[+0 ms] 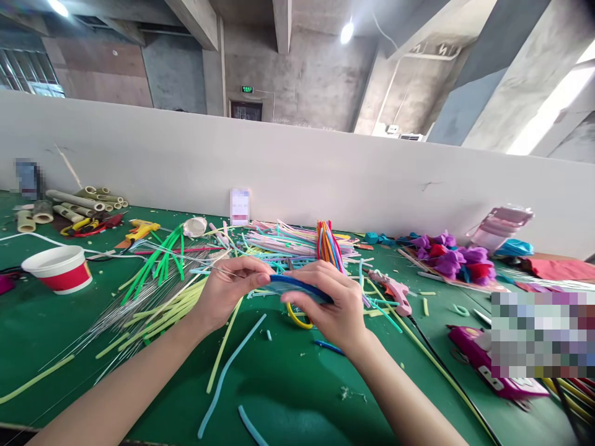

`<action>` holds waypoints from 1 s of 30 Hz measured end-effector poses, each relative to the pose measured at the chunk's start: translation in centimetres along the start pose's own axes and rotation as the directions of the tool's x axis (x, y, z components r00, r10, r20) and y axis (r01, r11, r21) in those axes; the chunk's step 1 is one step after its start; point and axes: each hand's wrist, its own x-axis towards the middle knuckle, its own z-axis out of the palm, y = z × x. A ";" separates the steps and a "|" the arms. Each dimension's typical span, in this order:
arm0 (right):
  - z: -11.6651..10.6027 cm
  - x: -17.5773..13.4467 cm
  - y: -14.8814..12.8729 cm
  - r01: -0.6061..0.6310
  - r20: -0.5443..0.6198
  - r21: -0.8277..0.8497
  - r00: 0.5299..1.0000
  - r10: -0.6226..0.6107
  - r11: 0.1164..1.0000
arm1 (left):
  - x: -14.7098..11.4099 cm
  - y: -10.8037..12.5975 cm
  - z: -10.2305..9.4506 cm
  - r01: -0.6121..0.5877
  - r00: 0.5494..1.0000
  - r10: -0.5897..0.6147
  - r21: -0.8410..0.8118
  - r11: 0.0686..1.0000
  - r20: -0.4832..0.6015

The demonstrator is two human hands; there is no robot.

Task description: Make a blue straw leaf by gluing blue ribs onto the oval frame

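- Your left hand (227, 291) pinched the near-left end of the curved blue strip (302, 282) between thumb and fingers.
- Your right hand (341, 303) gripped its other end, with fingers over the top and the thumb beneath.
- The strip spanned the gap between your two sets of fingers, arched upward and raised above the green bench (283, 387).
- A yellow ring (302, 324) showed beneath your right thumb; a short dark-blue piece (329, 347) lay near that wrist.
- A light-blue stem (227, 376) lay nearer you.
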 end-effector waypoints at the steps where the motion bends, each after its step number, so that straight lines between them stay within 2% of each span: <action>1: 0.0 0.0 0.1 0.005 0.016 -0.015 1.000 -0.005 1.000 | 0.0 -0.1 0.0 0.006 1.000 -0.006 -0.001 1.000 -0.013; 6: 0.0 0.0 0.2 -0.003 0.019 -0.044 1.000 0.004 0.999 | 0.1 -0.2 -0.2 0.009 1.000 -0.009 0.013 1.000 -0.011; 12: -0.2 0.3 0.1 -0.006 -0.067 0.021 0.998 0.008 1.000 | 0.1 0.0 -0.1 0.005 0.999 -0.004 -0.025 1.000 0.036; 16: -0.5 0.7 -0.4 -0.015 -0.107 0.075 0.994 0.023 0.997 | 0.1 0.5 0.0 -0.014 0.999 0.011 0.076 0.997 0.042; 19: -0.4 0.8 -0.6 -0.059 -0.092 0.096 0.993 0.068 0.994 | 0.1 0.5 0.3 -0.014 1.000 0.015 0.073 0.997 -0.024; 21: -0.3 0.8 -0.4 -0.146 -0.049 0.093 0.987 0.151 0.985 | 0.2 0.1 0.5 0.050 0.993 -0.051 -0.010 0.999 -0.110; 23: -0.3 0.7 0.1 -0.274 0.012 0.095 0.962 0.274 0.957 | 0.4 -0.5 0.4 0.113 0.965 -0.144 -0.149 0.982 -0.217; 25: -0.3 0.6 1.0 -0.404 0.043 0.109 0.915 0.401 0.908 | 0.7 -1.2 0.3 0.136 0.927 -0.217 -0.265 0.955 -0.305; 28: -0.4 0.2 2.3 -0.531 -0.009 0.102 0.845 0.535 0.841 | 1.0 -1.9 -0.1 0.139 0.896 -0.262 -0.334 0.932 -0.359; 30: -0.4 -0.1 2.9 -0.562 -0.065 0.094 0.820 0.569 0.821 | 1.1 -2.3 -0.1 0.153 0.887 -0.286 -0.355 0.922 -0.362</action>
